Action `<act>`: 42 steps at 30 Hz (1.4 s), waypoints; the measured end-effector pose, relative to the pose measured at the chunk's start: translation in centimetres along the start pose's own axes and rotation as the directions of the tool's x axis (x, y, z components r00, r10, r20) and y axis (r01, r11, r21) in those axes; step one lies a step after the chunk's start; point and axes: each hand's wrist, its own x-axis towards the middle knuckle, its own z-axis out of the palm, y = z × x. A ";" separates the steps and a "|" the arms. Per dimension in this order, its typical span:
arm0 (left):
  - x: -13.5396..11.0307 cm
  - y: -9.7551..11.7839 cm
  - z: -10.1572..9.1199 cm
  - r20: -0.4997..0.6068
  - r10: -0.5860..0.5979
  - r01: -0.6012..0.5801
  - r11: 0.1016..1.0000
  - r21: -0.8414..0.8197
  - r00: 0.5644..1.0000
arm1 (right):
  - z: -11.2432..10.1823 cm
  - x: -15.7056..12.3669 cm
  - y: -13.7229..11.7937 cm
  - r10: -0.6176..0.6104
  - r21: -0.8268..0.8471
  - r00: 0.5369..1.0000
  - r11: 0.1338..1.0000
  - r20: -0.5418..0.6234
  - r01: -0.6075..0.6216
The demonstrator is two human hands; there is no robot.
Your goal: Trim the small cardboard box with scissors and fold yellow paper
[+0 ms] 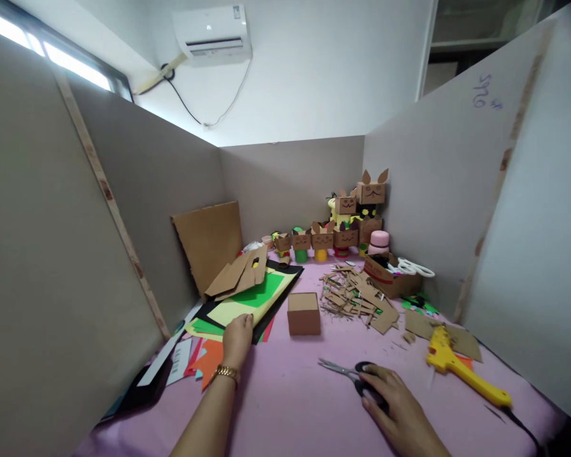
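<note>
My left hand (238, 337), with a gold watch or bracelet at the wrist, has its fingers curled at the near edge of a pile of coloured sheets. A pale yellow sheet (226, 314) lies under the fingertips, and a green sheet (259, 291) rests on it; how many sheets I grip is hidden. Low on the right, my right hand (391, 406) is closed over the black handles of a pair of scissors (345, 369) on the table. The scissor blades point left and are slightly apart. A small brown cardboard box (304, 314) sits between and beyond my hands.
Cardboard pieces (240, 273) lie on the pile, near a leaning cardboard sheet (209, 244). Cardboard scraps (349, 295) are heaped right of centre. A yellow glue gun (466, 371) and an open carton (385, 279) lie at right. Cardboard animal figures (322, 241) stand at the back.
</note>
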 end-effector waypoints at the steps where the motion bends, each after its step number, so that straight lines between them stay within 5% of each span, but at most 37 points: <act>1: 0.1 -0.5 0.1 -0.024 -0.031 0.031 0.999 -0.029 0.999 | 0.1 0.0 0.2 0.000 -0.006 1.000 1.000 0.009 0.000; 7: -0.3 -2.7 1.0 -0.192 -0.139 0.097 0.972 -0.215 0.972 | 0.5 -0.2 2.2 0.049 -0.132 0.997 0.990 -0.067 -0.058; 12: -0.5 -2.3 1.0 -0.246 -0.033 -0.031 0.968 -0.249 0.969 | 0.5 -0.1 2.9 -0.020 -0.245 0.990 0.969 -0.138 -0.015; 16: -1.1 -1.4 1.4 -0.168 0.114 -0.144 0.972 -0.183 0.979 | -0.4 1.2 0.2 -0.111 -0.265 0.986 0.961 -0.128 0.073; 21: -2.4 -0.9 2.2 -0.058 0.289 -0.292 0.954 -0.062 0.956 | -0.6 3.6 -5.2 -0.248 -0.145 0.966 0.955 0.077 0.257; 25: -3.2 -2.1 0.7 -0.068 0.321 -0.319 0.947 0.045 0.945 | 0.7 3.9 -7.8 -0.280 -0.052 0.930 0.952 0.238 0.300; 32: -3.4 -4.3 -3.1 0.063 0.371 -0.376 0.907 0.190 0.927 | 2.3 3.1 -8.1 -0.205 0.024 0.917 0.978 0.341 0.209; 42: -2.2 -4.0 -3.9 0.228 0.425 -0.471 0.855 0.218 0.876 | 2.2 3.3 -7.7 -0.197 0.071 0.918 0.980 0.345 0.184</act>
